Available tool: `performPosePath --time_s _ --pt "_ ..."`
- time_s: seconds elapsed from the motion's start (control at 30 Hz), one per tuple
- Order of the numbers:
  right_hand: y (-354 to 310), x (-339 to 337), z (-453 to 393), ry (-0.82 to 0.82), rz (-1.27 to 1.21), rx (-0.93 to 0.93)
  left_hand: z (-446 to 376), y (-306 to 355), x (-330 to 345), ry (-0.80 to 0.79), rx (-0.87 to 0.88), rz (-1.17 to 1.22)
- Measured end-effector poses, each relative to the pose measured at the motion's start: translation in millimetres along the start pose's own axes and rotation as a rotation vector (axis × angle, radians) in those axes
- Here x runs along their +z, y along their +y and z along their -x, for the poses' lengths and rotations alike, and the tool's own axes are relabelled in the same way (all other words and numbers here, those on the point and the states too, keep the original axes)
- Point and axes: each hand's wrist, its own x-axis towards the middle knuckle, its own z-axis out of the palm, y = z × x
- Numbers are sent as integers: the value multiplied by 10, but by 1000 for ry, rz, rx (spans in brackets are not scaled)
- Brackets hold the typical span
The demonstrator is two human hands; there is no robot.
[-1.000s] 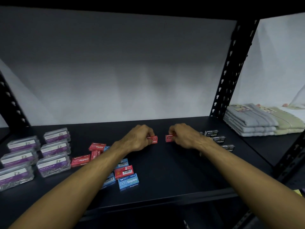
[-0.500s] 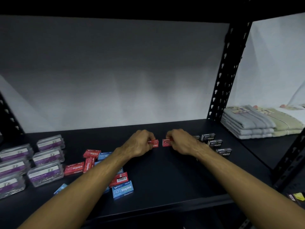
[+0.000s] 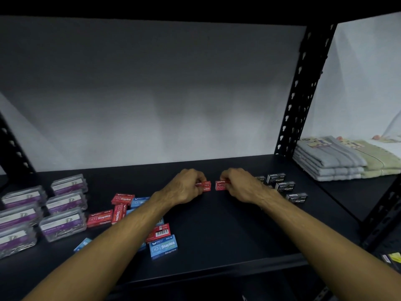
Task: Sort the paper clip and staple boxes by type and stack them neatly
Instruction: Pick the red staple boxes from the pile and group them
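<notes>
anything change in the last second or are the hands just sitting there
Almost nothing. The left hand still grips one red staple box and the right hand the other red box, with the same small gap between them. Only the camera shifted slightly. The loose red and blue boxes, clear paper clip boxes and black boxes lie as before.

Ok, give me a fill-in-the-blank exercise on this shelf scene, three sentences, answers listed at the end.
1. Each hand, the left hand and the right hand, grips a small staple box coloured ____.
2. The clear paper clip boxes with purple labels sit on the ____ side of the shelf.
3. The black staple boxes lie just beyond the ____ hand.

Missing words: red; left; right
</notes>
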Motion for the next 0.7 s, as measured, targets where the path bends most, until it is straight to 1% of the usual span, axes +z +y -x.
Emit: performPosePath --time_s 0.3,0.4,0.53,0.7 --pt "-32 -38 57 -15 31 46 111 2 -133 -19 -17 16" --pt "-95 -83 100 19 58 60 231 -12 -245 -1 -11 25" --pt "-246 -150 145 85 50 32 414 -92 -415 38 -18 45" --pt "-480 -166 189 104 19 -39 707 -250 -652 83 -56 50"
